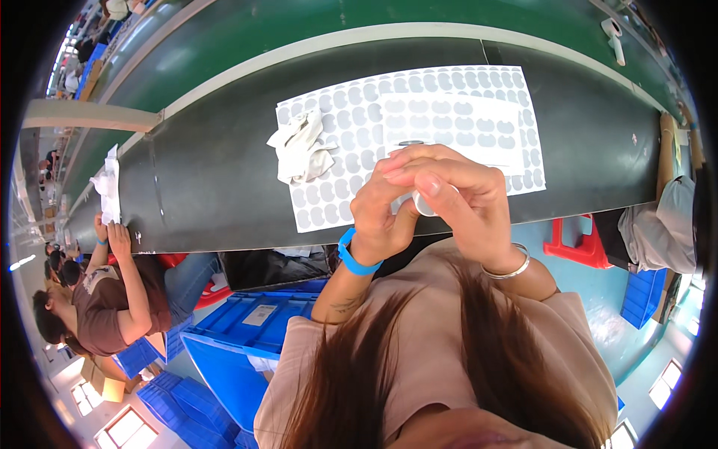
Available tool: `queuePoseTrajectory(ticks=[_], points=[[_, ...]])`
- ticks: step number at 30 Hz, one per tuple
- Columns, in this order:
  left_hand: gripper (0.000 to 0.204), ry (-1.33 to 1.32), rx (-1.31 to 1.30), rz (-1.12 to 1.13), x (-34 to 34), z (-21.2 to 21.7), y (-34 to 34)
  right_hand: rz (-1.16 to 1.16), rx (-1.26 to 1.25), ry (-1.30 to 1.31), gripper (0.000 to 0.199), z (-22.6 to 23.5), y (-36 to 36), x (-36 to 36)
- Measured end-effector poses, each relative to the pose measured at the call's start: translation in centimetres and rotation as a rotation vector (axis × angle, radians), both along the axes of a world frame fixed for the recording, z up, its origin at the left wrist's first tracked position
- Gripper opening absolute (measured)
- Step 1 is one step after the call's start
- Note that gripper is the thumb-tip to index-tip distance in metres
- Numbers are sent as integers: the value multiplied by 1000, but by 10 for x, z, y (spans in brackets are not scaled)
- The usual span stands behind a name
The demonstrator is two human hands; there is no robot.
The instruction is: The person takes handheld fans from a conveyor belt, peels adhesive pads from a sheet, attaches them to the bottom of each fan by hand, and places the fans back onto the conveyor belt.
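Observation:
My left hand (378, 209), with a blue band at its wrist, and my right hand (475, 202), with a silver bangle, meet over the table's near edge. Their fingers close together around a small white rounded piece (425, 205), mostly hidden by the fingers. Just beyond my fingertips shows a thin dark oval edge (410, 142); whether it belongs to the held piece I cannot tell. Under and beyond my hands lies a large white sheet with rows of grey stickers (321, 196), and a smaller sticker sheet (490, 153) rests on it. A crumpled white cloth (301, 150) sits on its left part.
The black work table (217, 172) runs across, with a pale rail (359, 36) along its far side. A co-worker (123, 299) handles white material at the left. Blue crates (232, 374) stand below on the left, a red stool (576, 243) on the right. Another person sits far right.

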State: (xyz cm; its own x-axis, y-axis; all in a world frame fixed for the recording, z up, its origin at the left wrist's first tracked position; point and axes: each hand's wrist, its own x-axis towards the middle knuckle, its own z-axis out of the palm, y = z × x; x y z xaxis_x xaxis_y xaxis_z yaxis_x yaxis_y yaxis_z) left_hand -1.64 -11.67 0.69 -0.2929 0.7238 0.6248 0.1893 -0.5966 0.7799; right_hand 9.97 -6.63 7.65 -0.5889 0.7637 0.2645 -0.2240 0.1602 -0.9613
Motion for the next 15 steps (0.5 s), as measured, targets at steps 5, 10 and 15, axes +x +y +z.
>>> queuePoseTrajectory(ticks=[5,10,15], points=[[30,44,42,27,2,0,1,21,-64,-57,37,4,2,3],[23,63,-39,-17,2,8,2,62,-332,30,63,-4,11,4],[21,-49,-139,-87,-1,11,2,67,-270,73,62,-7,7,6]])
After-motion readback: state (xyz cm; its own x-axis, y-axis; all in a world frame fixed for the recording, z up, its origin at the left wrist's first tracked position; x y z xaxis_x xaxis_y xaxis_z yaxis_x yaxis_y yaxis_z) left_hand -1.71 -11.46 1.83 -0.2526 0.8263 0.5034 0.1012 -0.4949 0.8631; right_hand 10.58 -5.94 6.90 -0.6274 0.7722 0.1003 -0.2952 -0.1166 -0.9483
